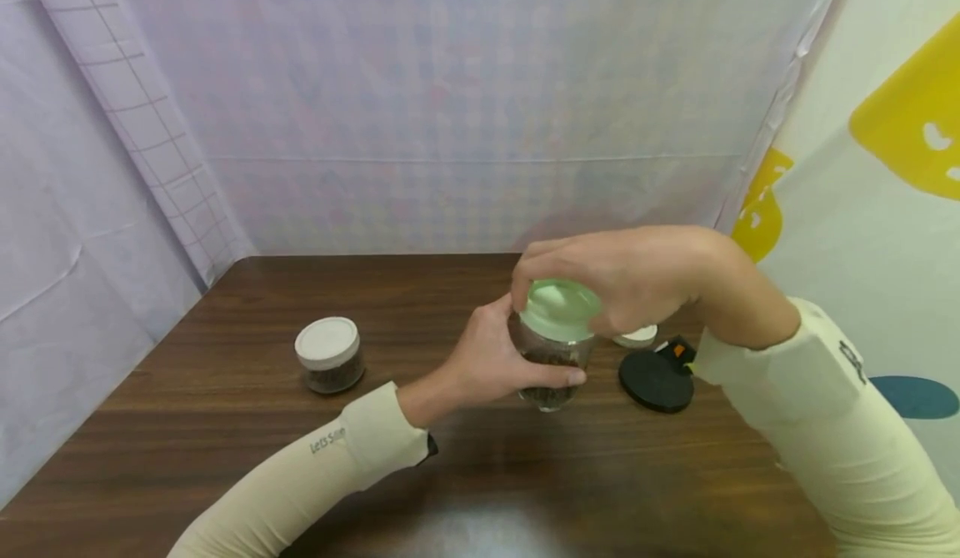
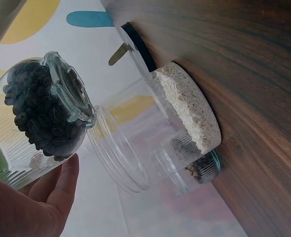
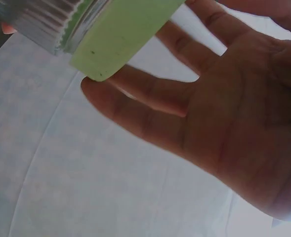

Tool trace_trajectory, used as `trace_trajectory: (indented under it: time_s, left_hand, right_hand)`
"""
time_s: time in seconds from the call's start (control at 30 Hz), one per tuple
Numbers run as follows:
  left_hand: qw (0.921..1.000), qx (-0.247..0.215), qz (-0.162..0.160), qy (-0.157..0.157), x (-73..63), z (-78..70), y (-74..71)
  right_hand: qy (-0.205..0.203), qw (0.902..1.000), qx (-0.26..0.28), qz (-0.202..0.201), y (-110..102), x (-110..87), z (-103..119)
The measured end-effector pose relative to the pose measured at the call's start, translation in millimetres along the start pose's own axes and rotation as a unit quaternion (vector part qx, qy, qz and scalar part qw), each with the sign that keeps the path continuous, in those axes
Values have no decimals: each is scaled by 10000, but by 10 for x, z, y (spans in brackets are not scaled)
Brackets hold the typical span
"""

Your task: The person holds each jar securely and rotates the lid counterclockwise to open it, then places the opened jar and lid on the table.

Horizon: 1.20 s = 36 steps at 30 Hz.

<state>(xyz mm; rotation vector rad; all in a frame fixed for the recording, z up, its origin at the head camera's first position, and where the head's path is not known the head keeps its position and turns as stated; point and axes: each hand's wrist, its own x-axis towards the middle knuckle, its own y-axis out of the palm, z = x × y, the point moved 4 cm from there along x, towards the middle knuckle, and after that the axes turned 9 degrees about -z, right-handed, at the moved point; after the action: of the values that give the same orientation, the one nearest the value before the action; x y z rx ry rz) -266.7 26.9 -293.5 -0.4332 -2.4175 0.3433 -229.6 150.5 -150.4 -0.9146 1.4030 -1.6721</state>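
Observation:
A ribbed glass jar [image 1: 549, 397] with a pale green lid [image 1: 561, 312] is held above the table's right half. My left hand [image 1: 487, 358] grips the jar's glass body, thumb across its near side. From above, my right hand [image 1: 630, 274] holds the lid, fingers curled over its edge. The right wrist view shows the fingertips of the right hand [image 3: 209, 108] at the rim of the green lid [image 3: 123, 42], which sits on the jar. Dark coffee beans [image 2: 44, 106] fill the jar's foot end in the left wrist view.
A white-lidded jar [image 1: 328, 354] with dark contents stands left on the brown table [image 1: 247, 324]. Right lie a black disc [image 1: 656, 381] and a pale round thing [image 1: 637, 337], partly hidden. The left wrist view shows a lidless clear jar [image 2: 187, 108] of pale flakes.

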Motion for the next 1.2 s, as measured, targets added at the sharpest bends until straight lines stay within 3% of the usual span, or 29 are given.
trace_trajectory:
  time_s: [0.3,0.4,0.47,0.53,0.6,0.67,0.73,0.8,0.93,1.1,1.2]
  left_hand:
    - [10000,69,19,-50,-5,12,2]
    - [10000,19,39,22,-9,14,8]
    - [10000,48,-7,36,-13,10,2]
    - [9999,102,-66,8,-15,7,-6]
    - [9997,157,-152,-80,-16,6,-18]
    - [9995,210,-193,-148,-18,8,-27]
    - [9993,230,-200,-202,-20,14,-32]
    - [9995,198,-174,-195,-19,22,-33]
    - [9998,101,-120,-105,-16,35,-31]
    - [9997,205,-149,26,2,25,-18]
    - [9997,116,-196,20,6,20,-18]
  right_hand:
    - [-351,9992,169,-5,-4,-22,-30]
    - [-40,9997,-47,-235,-28,-34,-14]
    - [603,9946,-504,-676,-61,-25,2]
    - [1557,9729,-1156,-1260,-106,-14,16]
    - [2556,9364,-1699,-1702,-143,-8,34]
    - [3338,9018,-1997,-1882,-158,-11,58]
    - [3773,8852,-2117,-1710,-139,-7,80]
    - [3911,8844,-2120,-1412,-92,3,94]
    - [3735,8997,-2023,-999,36,50,109]
    - [3403,9161,-1942,-854,137,126,120]
    - [3317,9205,-1916,-768,154,155,120]
